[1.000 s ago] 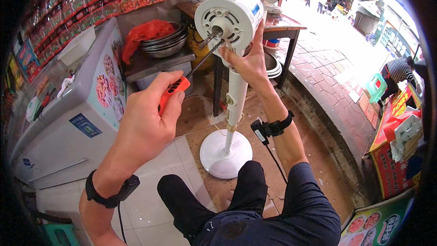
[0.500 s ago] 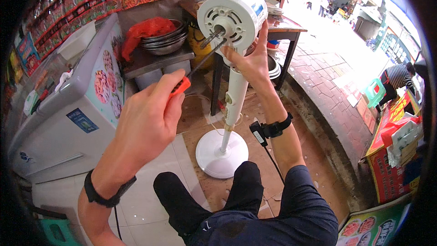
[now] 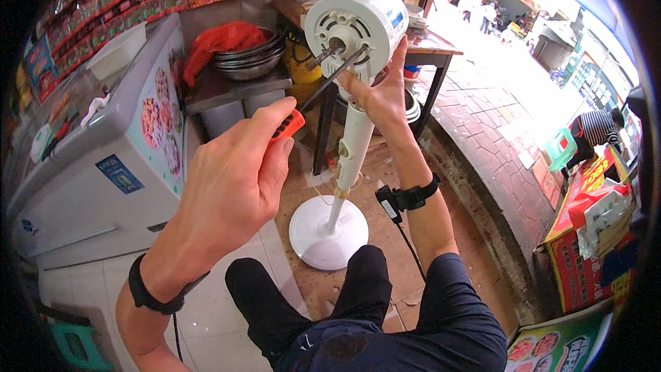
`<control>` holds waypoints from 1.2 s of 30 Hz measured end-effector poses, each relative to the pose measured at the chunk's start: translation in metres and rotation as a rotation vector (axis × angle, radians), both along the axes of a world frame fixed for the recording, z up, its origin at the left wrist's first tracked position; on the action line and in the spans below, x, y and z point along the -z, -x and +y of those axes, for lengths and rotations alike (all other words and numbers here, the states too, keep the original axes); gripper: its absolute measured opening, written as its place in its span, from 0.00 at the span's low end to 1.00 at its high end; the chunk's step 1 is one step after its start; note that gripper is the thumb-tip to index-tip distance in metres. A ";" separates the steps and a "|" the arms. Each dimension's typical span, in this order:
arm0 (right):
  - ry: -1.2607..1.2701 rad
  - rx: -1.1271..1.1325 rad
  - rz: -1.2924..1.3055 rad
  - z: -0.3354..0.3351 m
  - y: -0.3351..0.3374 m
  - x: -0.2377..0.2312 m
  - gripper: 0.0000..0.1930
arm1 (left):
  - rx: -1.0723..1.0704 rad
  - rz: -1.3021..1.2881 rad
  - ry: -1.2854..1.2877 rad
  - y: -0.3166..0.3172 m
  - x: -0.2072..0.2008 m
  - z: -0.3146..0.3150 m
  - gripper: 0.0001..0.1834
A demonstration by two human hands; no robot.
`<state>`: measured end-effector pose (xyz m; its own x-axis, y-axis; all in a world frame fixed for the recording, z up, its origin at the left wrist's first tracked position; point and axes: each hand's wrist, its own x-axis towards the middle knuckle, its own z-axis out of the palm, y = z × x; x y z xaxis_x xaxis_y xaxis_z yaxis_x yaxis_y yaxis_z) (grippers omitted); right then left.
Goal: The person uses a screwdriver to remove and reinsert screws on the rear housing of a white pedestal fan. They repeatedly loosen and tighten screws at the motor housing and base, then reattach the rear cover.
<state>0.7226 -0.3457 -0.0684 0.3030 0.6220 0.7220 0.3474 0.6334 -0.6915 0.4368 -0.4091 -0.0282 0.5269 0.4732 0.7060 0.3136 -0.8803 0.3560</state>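
Note:
A white standing fan without its blades or guard stands before me, its motor housing (image 3: pixel 385 17) facing me with a bare metal shaft (image 3: pixel 323 54) sticking out. My left hand (image 3: pixel 231 165) grips the orange-and-black handle of a screwdriver (image 3: pixel 288 125). The screwdriver's long dark blade slants up to the slotted front of the housing, right of the shaft; whether its tip sits in a screw I cannot tell. My right hand (image 3: pixel 385 96) is wrapped round the lower right side of the housing, thumb toward me. Below, the fan's pole runs down to its round white base (image 3: pixel 323 251).
A grey chest freezer (image 3: pixel 96 165) stands at the left. Behind the fan are stacked metal bowls (image 3: pixel 249 62) under red netting and a wooden table (image 3: pixel 430 45). A raised kerb (image 3: pixel 475 207) borders the paving at right, where a person in stripes (image 3: pixel 597 127) bends near a green stool (image 3: pixel 561 148).
The screwdriver's tip has shifted up and right across the housing's front, away from the shaft. My left hand has moved slightly right with it. My right hand keeps its hold.

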 end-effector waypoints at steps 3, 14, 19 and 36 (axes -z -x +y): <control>0.012 -0.022 0.021 -0.001 0.000 0.001 0.72 | 0.024 -0.033 0.007 -0.003 0.000 0.001 0.20; 0.021 0.020 0.002 -0.003 0.000 0.000 0.73 | 0.262 -0.225 0.971 0.004 -0.018 -0.001 0.18; 0.037 0.079 -0.009 0.000 0.000 0.003 0.74 | 0.396 -0.353 1.273 0.005 -0.023 -0.005 0.19; -0.155 0.161 -0.151 0.023 -0.009 0.018 0.73 | 0.475 -0.388 1.413 0.006 -0.029 -0.002 0.21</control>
<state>0.7315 -0.3230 -0.0861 0.2710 0.4532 0.8492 0.5439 0.6558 -0.5235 0.4311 -0.4108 0.0005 0.7136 0.6997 -0.0343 -0.1954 0.2458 0.9494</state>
